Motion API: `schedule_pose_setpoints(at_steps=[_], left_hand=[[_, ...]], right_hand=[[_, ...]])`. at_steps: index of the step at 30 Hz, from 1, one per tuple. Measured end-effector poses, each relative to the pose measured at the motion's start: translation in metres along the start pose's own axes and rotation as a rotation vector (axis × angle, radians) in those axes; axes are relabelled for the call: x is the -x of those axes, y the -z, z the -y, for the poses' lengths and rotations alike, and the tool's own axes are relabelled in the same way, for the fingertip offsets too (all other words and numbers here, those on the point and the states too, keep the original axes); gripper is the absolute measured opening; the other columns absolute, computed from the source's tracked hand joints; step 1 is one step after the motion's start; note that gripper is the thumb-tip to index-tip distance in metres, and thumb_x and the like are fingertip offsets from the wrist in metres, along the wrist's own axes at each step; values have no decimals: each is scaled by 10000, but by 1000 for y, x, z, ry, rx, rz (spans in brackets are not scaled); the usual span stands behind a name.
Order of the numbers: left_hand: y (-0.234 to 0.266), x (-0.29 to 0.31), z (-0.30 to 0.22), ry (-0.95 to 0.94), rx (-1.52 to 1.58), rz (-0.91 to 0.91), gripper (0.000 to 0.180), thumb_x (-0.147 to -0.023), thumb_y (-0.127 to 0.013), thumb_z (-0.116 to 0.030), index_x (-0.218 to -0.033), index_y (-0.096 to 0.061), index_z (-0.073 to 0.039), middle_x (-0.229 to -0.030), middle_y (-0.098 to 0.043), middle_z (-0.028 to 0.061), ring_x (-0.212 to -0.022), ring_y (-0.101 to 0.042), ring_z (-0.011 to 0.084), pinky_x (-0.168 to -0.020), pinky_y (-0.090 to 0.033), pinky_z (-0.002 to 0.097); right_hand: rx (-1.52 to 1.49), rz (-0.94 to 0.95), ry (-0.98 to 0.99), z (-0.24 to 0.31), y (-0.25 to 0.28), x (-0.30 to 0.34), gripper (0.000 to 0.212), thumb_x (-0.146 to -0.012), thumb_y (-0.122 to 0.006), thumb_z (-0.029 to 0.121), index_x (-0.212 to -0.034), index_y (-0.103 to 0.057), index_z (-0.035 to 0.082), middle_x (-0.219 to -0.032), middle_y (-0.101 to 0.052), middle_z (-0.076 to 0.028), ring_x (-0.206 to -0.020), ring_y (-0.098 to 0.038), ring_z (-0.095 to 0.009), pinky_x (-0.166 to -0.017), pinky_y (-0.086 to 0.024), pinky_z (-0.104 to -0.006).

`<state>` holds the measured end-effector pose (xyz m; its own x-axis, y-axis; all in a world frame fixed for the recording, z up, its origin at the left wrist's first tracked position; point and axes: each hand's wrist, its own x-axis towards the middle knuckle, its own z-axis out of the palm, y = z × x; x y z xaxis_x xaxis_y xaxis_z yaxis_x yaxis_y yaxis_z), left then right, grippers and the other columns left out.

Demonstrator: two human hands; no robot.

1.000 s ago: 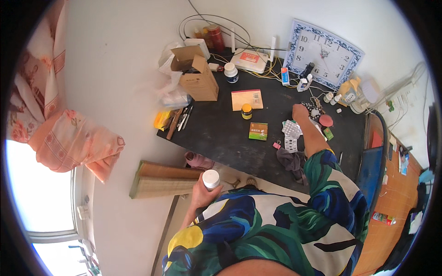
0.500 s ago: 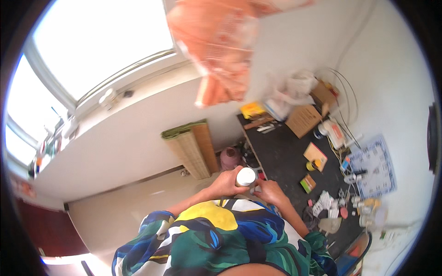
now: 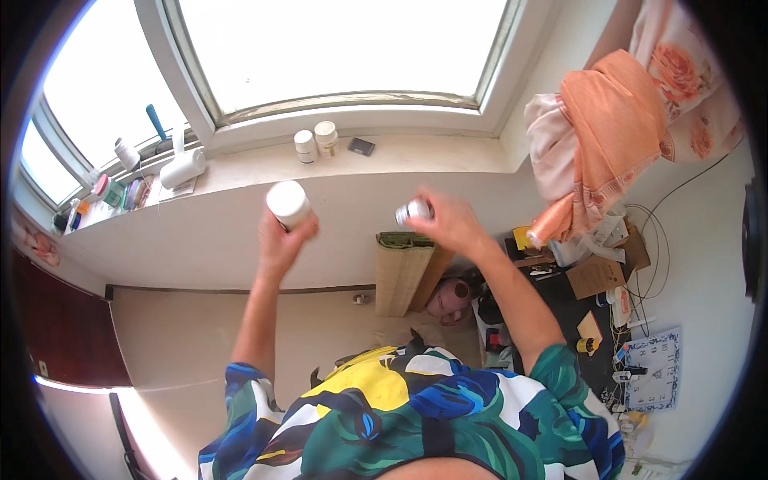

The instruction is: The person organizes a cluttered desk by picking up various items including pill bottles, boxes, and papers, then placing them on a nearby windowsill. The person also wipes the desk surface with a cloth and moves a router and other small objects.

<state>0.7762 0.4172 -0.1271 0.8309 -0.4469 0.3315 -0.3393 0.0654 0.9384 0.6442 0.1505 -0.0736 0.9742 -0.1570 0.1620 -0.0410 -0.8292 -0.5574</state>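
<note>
Raised before the window sill, my left hand [image 3: 282,246] is wrapped round a white bottle [image 3: 289,202] with a wide white lid. Level with it on the right, my right hand [image 3: 450,219] grips a smaller white bottle [image 3: 413,211]; motion blurs it a little and the fingers hide part of it. Beyond the hands on the sill [image 3: 432,147], two white bottles, a shorter one [image 3: 305,146] and a taller one [image 3: 326,139], stand side by side. A small dark flat case [image 3: 362,146] lies to their right.
At the sill's left end are a white roll [image 3: 182,169] and several small items. A knotted orange curtain [image 3: 608,120] hangs at right. Rolled mats [image 3: 404,276] lean on the wall beside a pink jug [image 3: 450,298]. The black desk [image 3: 566,302] carries boxes and a yellow-lidded jar [image 3: 588,345].
Both hands have moved forward from near my body towards the sill and spread apart, each carrying its bottle. My view has turned left, bringing the window and the sill's bottles to the middle.
</note>
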Motion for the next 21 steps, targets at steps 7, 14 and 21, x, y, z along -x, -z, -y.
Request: schedule_pose_setpoints(at_steps=[7,14,21], left_hand=[[51,-104,-1,-92,-328,-271,424,-759,-724,-204,-1069,-498,-21,-906,-630,74,-836,-603,175,-752,-487,332],[49,-134,39,-134,-342,-313,499,-744,-752,-290,-1081,-492,-30,-979,-629,103,-902,-606,209,-784,-482,352],[46,-129,34,-126,-352,-260,485,-717,-771,-253,-1047,-500,-23,-941,-642,106,-885,-613,195,-769,-488,341]], right_hand=[[-29,-129,-12,29,-32,-131,368,-727,-684,326,-956,-604,49,-839,-654,-155,-792,-623,-312,-679,-488,-393],[58,-170,-89,26,-60,-161,333,-737,-709,307,-905,-583,49,-862,-654,-153,-843,-623,-322,-695,-491,-420],[97,-229,-27,23,-65,-161,340,-737,-721,303,-878,-559,39,-847,-647,-157,-826,-616,-338,-681,-483,-441]])
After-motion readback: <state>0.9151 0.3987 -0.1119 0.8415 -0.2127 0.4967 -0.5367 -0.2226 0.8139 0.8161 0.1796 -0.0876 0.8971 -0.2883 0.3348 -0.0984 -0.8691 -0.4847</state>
